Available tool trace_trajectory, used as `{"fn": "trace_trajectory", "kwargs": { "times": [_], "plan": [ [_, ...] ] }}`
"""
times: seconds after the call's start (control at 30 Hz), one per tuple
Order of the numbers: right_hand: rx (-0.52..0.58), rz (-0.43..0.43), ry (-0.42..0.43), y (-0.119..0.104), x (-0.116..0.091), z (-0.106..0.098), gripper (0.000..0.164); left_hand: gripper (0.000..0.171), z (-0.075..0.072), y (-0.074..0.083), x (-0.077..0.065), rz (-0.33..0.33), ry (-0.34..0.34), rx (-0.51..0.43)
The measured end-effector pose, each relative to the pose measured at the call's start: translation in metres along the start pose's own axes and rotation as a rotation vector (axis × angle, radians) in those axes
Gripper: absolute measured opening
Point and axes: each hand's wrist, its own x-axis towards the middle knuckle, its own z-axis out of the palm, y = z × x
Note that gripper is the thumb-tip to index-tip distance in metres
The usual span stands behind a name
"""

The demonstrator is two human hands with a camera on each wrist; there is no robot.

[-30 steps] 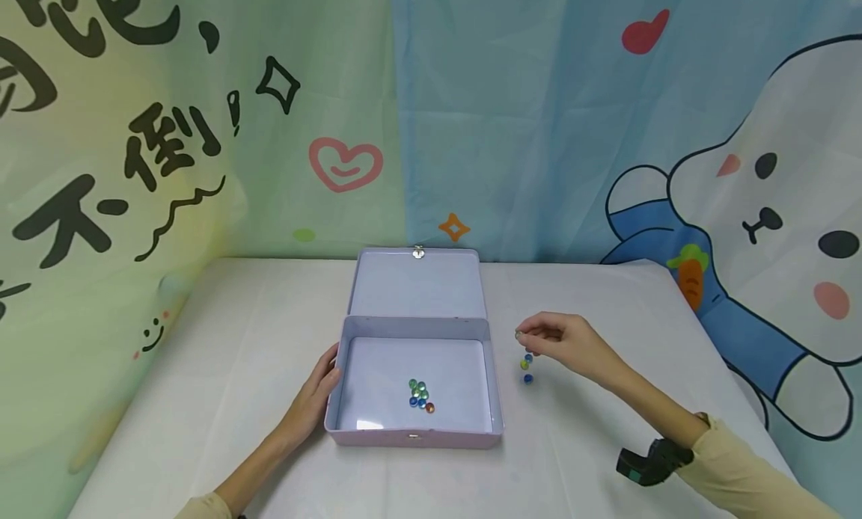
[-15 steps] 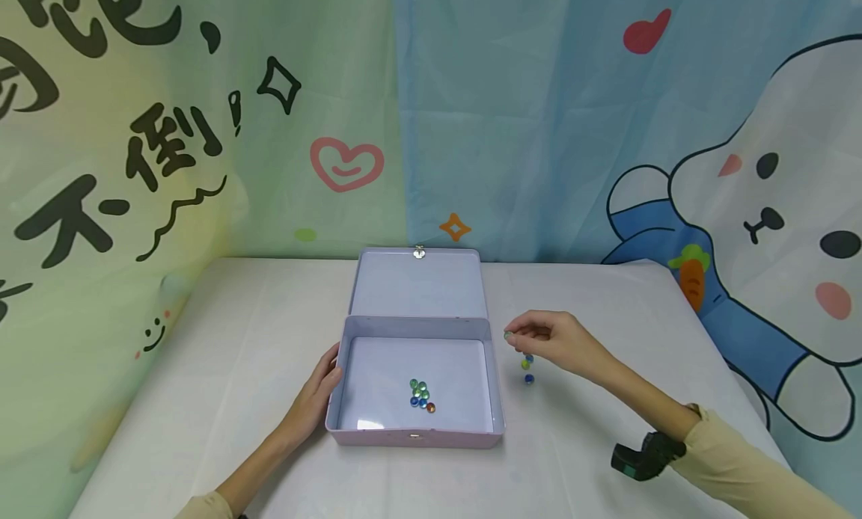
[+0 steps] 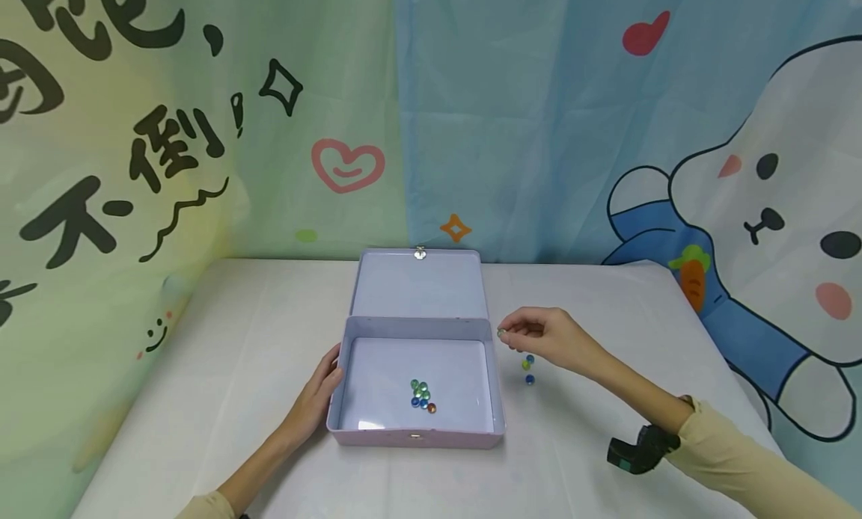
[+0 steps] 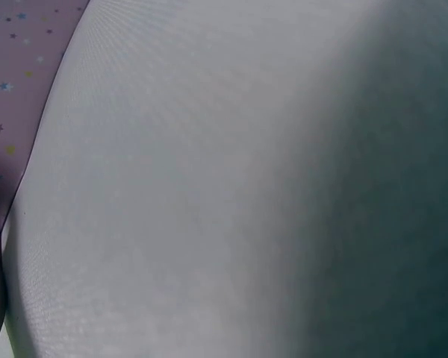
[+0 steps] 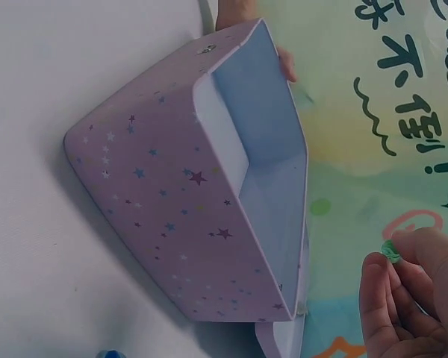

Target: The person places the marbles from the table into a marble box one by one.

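An uncovered lilac tin box [image 3: 414, 438] stands on the white cloth, its lid [image 3: 417, 283] tipped back. Inside lies a small cluster of glass marbles [image 3: 423, 392], green, blue and one amber. My left hand [image 3: 311, 401] rests against the box's left wall, fingers extended along it. Just off the right wall, my right hand [image 3: 547, 338] pinches a green marble [image 5: 390, 251] between thumb and fingertips. Below that hand, a blue marble [image 3: 530, 380] and a touching blue and yellow-green pair [image 3: 527, 364] lie on the cloth.
The white cloth [image 3: 269, 309] covers the table around the box. Behind it hangs a printed curtain [image 3: 512, 130] with a cartoon rabbit. A black wrist device [image 3: 643, 450] sits on my right forearm. The box's outside [image 5: 157, 179] bears small stars.
My right hand has moved left with the green marble, from above the loose marbles to beside the box's right wall. My left hand and the box stay in place.
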Motion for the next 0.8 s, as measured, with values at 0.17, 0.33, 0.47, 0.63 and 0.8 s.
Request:
{"fn": "trace_trajectory", "kwargs": {
  "times": [0.17, 0.33, 0.47, 0.63, 0.8],
  "plan": [
    [0.005, 0.007, -0.016, 0.000, 0.003, 0.002, 0.020, 0.052, 0.000, 0.000, 0.001, 0.000, -0.007, -0.007],
    [0.004, -0.019, -0.037, -0.004, 0.010, 0.004, 0.020, 0.052, -0.001, 0.000, 0.000, -0.006, 0.002, 0.012],
    [0.010, -0.025, -0.049, -0.006, 0.015, 0.008, 0.019, 0.052, -0.001, 0.001, 0.000, -0.010, 0.001, 0.015],
    [-0.017, -0.041, -0.058, -0.008, 0.022, 0.014, 0.018, 0.053, -0.001, 0.002, 0.000, -0.011, -0.007, 0.011],
    [-0.026, -0.087, -0.082, -0.014, 0.032, 0.022, 0.018, 0.053, 0.000, 0.003, 0.000, -0.011, -0.009, 0.008]
  ]
}}
